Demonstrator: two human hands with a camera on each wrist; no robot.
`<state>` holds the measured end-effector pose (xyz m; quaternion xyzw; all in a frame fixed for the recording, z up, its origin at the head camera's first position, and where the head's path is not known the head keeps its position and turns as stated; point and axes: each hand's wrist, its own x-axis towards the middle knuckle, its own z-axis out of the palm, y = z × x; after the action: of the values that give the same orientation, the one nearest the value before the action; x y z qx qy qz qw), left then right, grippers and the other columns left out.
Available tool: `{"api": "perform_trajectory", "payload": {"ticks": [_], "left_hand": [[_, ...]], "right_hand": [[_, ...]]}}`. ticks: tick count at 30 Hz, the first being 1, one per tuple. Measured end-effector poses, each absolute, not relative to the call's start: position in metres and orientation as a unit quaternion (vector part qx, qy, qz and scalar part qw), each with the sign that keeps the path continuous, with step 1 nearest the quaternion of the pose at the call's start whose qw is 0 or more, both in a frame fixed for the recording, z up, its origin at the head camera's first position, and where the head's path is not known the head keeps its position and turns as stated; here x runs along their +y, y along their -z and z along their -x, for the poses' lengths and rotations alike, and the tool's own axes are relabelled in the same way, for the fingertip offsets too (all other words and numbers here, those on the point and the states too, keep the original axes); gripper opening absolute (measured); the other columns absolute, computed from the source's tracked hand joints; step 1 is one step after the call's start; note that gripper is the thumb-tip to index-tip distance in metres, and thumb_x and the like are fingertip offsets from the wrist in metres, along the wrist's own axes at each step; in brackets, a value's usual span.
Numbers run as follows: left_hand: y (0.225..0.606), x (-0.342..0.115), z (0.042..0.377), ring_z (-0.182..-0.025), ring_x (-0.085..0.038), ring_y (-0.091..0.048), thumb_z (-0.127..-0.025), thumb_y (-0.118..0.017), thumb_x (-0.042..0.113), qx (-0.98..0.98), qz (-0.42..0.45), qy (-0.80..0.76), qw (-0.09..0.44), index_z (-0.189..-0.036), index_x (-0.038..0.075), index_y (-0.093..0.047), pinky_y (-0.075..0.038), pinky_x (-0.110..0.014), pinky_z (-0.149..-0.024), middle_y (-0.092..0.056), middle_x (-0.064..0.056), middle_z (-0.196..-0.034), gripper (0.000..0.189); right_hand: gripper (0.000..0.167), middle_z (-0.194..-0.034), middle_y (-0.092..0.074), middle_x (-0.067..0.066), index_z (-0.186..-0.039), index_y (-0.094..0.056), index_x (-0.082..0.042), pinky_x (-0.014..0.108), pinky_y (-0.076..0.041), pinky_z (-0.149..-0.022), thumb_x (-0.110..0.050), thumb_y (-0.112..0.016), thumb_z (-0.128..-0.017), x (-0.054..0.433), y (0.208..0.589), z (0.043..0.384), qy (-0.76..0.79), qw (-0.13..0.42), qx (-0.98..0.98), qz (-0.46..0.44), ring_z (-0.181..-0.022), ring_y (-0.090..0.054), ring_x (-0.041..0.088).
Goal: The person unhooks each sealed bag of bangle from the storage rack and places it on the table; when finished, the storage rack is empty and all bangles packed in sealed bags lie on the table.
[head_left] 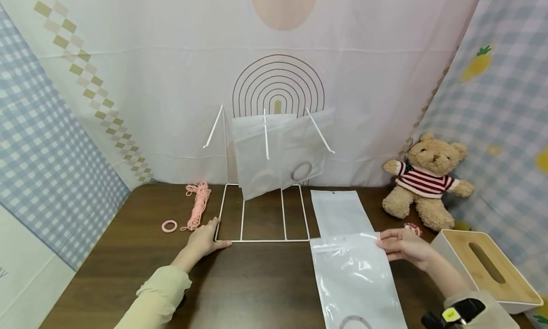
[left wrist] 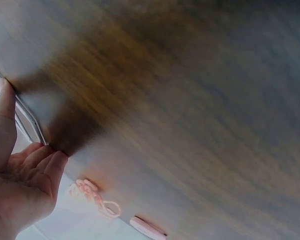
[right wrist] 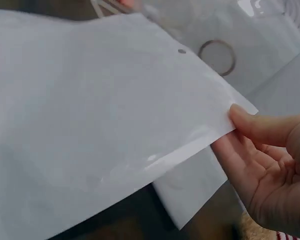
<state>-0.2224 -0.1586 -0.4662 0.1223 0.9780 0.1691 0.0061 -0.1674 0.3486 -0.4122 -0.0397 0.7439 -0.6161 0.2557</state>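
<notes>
A white wire display rack (head_left: pixel 262 241) stands on the table, its three prongs sloping forward. Two translucent zip bags (head_left: pixel 260 153) hang on it, one showing a ring shape. My left hand (head_left: pixel 202 238) holds the front left corner of the rack's base, thumb along the front bar and fingers at the side bar. At the right, my right hand (head_left: pixel 404 247) pinches the upper right corner of a glossy white zip bag (head_left: pixel 355 276) with a punched hole at its top. A grey ring shape shows low on that bag. Behind it, another white bag (head_left: pixel 340 210) lies flat, partly covered.
Left of the rack lie a hank of pink cord (head_left: pixel 199 205) and a pink ring (head_left: pixel 169 226). A teddy bear (head_left: pixel 428 176) in a striped sweater sits at the back right, near a small red-and-white item (head_left: pixel 413 228). A wooden-topped tissue box (head_left: pixel 479 253) stands at the right edge.
</notes>
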Motion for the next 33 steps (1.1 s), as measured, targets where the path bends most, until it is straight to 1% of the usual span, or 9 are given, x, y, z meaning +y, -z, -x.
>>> {"api": "perform_trajectory", "payload": {"ticks": [1, 4, 6, 13, 23, 25, 28, 30, 33], "left_hand": [[0.467, -0.158, 0.223, -0.104, -0.045, -0.056, -0.07, -0.074, 0.044, 0.978, -0.124, -0.168, 0.004, -0.125, -0.009, -0.045, -0.047, -0.052, -0.082, -0.05, -0.036, -0.122, 0.082], [0.467, -0.158, 0.223, -0.105, -0.045, -0.056, -0.07, -0.073, 0.045, 0.978, -0.122, -0.169, 0.004, -0.126, -0.008, -0.045, -0.047, -0.052, -0.082, -0.05, -0.036, -0.122, 0.082], [0.468, -0.158, 0.223, -0.105, -0.045, -0.056, -0.07, -0.073, 0.045, 0.978, -0.121, -0.168, 0.005, -0.126, -0.008, -0.045, -0.047, -0.052, -0.083, -0.05, -0.036, -0.122, 0.082], [0.467, -0.159, 0.223, -0.106, -0.046, -0.055, -0.07, -0.074, 0.044, 0.977, -0.122, -0.172, 0.009, -0.127, -0.009, -0.044, -0.046, -0.053, -0.083, -0.048, -0.036, -0.124, 0.083], [0.466, -0.157, 0.221, -0.106, -0.046, -0.055, -0.07, -0.074, 0.043, 0.977, -0.118, -0.175, 0.01, -0.127, -0.01, -0.043, -0.046, -0.053, -0.083, -0.048, -0.036, -0.124, 0.084], [0.467, -0.156, 0.222, -0.106, -0.046, -0.055, -0.07, -0.074, 0.043, 0.978, -0.119, -0.174, 0.01, -0.128, -0.01, -0.043, -0.046, -0.053, -0.083, -0.048, -0.036, -0.124, 0.084], [0.469, -0.156, 0.223, -0.105, -0.045, -0.056, -0.07, -0.074, 0.043, 0.978, -0.12, -0.17, 0.007, -0.128, -0.009, -0.044, -0.047, -0.052, -0.082, -0.049, -0.036, -0.123, 0.083], [0.469, -0.156, 0.224, -0.103, -0.045, -0.056, -0.07, -0.074, 0.044, 0.978, -0.119, -0.17, 0.006, -0.127, -0.009, -0.044, -0.047, -0.052, -0.081, -0.049, -0.036, -0.123, 0.084], [0.469, -0.157, 0.223, -0.102, -0.046, -0.056, -0.069, -0.074, 0.044, 0.979, -0.117, -0.169, 0.007, -0.127, -0.009, -0.044, -0.047, -0.052, -0.081, -0.05, -0.036, -0.122, 0.084]], "right_hand": [[0.01, -0.086, -0.066, -0.01, -0.099, -0.057, -0.009, 0.028, -0.055, -0.072, -0.014, -0.053, -0.091, 0.349, 0.416, 0.166, 0.602, 0.26, 0.755, 0.028, -0.081, -0.065, 0.006], [0.027, -0.085, -0.063, -0.006, -0.104, -0.054, 0.005, 0.03, -0.055, -0.071, -0.016, -0.057, -0.088, 0.349, 0.425, 0.163, 0.562, 0.269, 0.782, 0.016, -0.08, -0.063, 0.007], [0.031, -0.083, -0.062, -0.004, -0.103, -0.053, 0.01, 0.03, -0.055, -0.07, -0.016, -0.059, -0.087, 0.348, 0.429, 0.16, 0.537, 0.271, 0.799, 0.011, -0.077, -0.063, 0.008], [0.022, -0.072, -0.056, -0.002, -0.088, -0.057, 0.006, 0.025, -0.055, -0.059, -0.011, -0.067, -0.079, 0.35, 0.437, 0.153, 0.456, 0.255, 0.852, -0.036, -0.063, -0.058, 0.006], [0.026, -0.067, -0.055, 0.005, -0.084, -0.055, 0.005, 0.026, -0.053, -0.052, -0.008, -0.074, -0.072, 0.337, 0.44, 0.15, 0.362, 0.201, 0.904, -0.11, -0.053, -0.057, 0.01], [0.031, -0.069, -0.056, 0.007, -0.088, -0.054, 0.005, 0.028, -0.053, -0.053, -0.011, -0.075, -0.072, 0.334, 0.435, 0.154, 0.345, 0.184, 0.914, -0.106, -0.055, -0.057, 0.012], [0.042, -0.075, -0.058, 0.01, -0.1, -0.052, 0.008, 0.031, -0.053, -0.056, -0.018, -0.073, -0.076, 0.329, 0.423, 0.164, 0.347, 0.147, 0.924, -0.073, -0.061, -0.058, 0.015], [0.049, -0.084, -0.061, 0.014, -0.109, -0.049, 0.01, 0.033, -0.054, -0.06, -0.023, -0.07, -0.08, 0.323, 0.413, 0.176, 0.372, 0.118, 0.92, -0.037, -0.068, -0.061, 0.017], [0.053, -0.1, -0.06, 0.021, -0.118, -0.046, 0.01, 0.033, -0.054, -0.067, -0.027, -0.064, -0.085, 0.308, 0.395, 0.198, 0.42, 0.075, 0.904, 0.018, -0.081, -0.061, 0.019]]}}
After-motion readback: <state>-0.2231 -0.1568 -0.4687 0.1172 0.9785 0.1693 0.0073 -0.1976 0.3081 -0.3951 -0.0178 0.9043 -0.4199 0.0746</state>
